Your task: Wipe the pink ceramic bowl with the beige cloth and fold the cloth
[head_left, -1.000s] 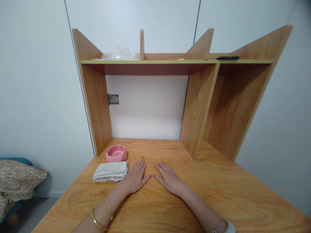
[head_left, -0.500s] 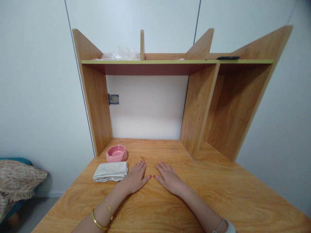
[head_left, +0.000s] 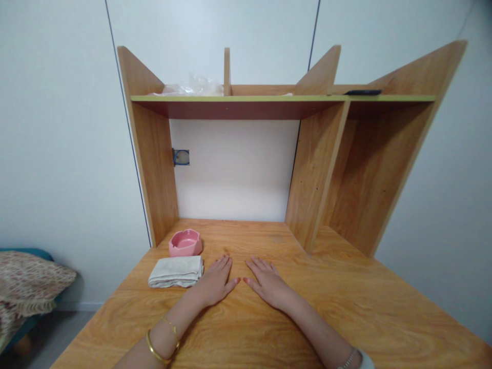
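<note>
Both hands lie flat, palms down, on the wooden desk (head_left: 246, 333). My left hand (head_left: 216, 282) has its thumb held out to the right and holds nothing. Close by its left side is a folded whitish cloth (head_left: 176, 271). Just behind the cloth stands a pink faceted ashtray (head_left: 185, 243) with notches in its rim. My right hand (head_left: 269, 283) rests a short way to the right, fingers stretched forward and thumb pointing left, with nothing in it. A small gap of bare wood separates the two thumbs.
A wooden shelf unit (head_left: 328, 169) rises from the back of the desk. Clear plastic bags (head_left: 194, 86) and a flat black object (head_left: 362, 93) lie on its upper shelf. A wall socket box (head_left: 181, 157) shows behind it. At far left is a patterned fringed cloth (head_left: 34, 279).
The whole view has shifted very slightly to the right. My hands, the cloth and the ashtray keep their places on the desk.
</note>
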{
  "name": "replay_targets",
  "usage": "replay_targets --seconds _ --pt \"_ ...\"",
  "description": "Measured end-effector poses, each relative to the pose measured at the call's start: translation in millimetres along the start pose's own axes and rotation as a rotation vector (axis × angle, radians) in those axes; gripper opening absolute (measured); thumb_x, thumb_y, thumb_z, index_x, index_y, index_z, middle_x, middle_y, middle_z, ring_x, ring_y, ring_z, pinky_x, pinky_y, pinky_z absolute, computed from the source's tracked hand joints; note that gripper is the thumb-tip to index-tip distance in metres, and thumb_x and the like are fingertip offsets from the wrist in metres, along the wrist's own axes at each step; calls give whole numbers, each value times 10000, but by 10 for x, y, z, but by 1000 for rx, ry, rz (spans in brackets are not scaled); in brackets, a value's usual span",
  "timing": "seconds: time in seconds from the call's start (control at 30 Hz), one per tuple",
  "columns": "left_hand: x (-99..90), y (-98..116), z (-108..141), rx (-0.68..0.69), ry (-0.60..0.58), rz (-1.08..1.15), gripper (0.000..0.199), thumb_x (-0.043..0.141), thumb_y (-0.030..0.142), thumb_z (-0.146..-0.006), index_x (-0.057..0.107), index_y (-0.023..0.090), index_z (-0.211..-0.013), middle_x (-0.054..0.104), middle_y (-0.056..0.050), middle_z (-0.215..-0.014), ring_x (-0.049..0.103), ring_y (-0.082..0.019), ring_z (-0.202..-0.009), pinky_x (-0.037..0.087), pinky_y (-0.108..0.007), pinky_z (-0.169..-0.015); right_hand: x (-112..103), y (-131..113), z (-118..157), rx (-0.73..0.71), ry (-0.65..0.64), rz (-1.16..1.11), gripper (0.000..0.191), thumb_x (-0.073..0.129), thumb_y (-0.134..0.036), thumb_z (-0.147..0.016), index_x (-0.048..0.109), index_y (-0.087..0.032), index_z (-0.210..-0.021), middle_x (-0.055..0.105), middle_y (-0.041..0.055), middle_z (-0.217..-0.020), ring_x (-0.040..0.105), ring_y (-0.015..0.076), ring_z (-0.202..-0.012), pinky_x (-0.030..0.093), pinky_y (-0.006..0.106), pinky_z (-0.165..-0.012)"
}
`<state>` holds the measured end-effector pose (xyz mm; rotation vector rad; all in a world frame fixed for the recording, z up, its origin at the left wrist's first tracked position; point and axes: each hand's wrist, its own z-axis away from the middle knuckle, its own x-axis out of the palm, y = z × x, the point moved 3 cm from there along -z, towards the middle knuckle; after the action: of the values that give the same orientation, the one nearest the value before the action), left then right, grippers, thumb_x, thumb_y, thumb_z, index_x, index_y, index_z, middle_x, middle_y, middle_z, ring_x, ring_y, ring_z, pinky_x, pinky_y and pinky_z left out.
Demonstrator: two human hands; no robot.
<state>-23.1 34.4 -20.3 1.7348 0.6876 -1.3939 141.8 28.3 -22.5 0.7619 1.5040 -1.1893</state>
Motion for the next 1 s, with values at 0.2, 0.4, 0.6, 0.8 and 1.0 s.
replay_targets --seconds 0.2,0.4,0.6,0.8,1.0 --pt "-4 0 -1 2 -4 -3 685 200 528 -868 268 35 -1339 198 -169 -1411 153 -219 -1315 168 -347 -1064 11 12 -7 4 1 2 622 242 -520 -854 309 -146 -1347 242 113 -1427 172 255 -1311 110 439 -1048" --pt "-5 -2 1 6 2 -1 685 207 533 -867 272 40 -1338 210 -167 -1409 158 -220 -1314 174 -346 -1063 -6 -7 0 5 -8 6 615 244 -506 -858 311 -137 -1346 245 122 -1424 172 263 -1310 110 450 -1048" --pt "21 -25 -8 4 3 -4 695 204 548 -862 275 46 -1338 211 -167 -1410 163 -225 -1313 177 -350 -1062 -11 -15 12 1 1 7 621 234 -517 -858 312 -140 -1346 247 119 -1424 168 264 -1311 120 450 -1045" --pt "-4 -6 5 3 7 5 692 207 544 -863 275 46 -1339 222 -166 -1407 171 -228 -1312 180 -352 -1062 -2 -5 6 -7 3 3 626 234 -518 -857 308 -136 -1347 250 123 -1423 168 262 -1311 117 444 -1045" --pt "-29 20 0 -13 -20 -1 696 221 530 -865 272 20 -1335 212 -176 -1409 159 -226 -1314 166 -338 -1066 -13 -10 8 -1 -6 10 630 229 -525 -856 310 -139 -1347 250 116 -1424 166 259 -1312 109 437 -1050"
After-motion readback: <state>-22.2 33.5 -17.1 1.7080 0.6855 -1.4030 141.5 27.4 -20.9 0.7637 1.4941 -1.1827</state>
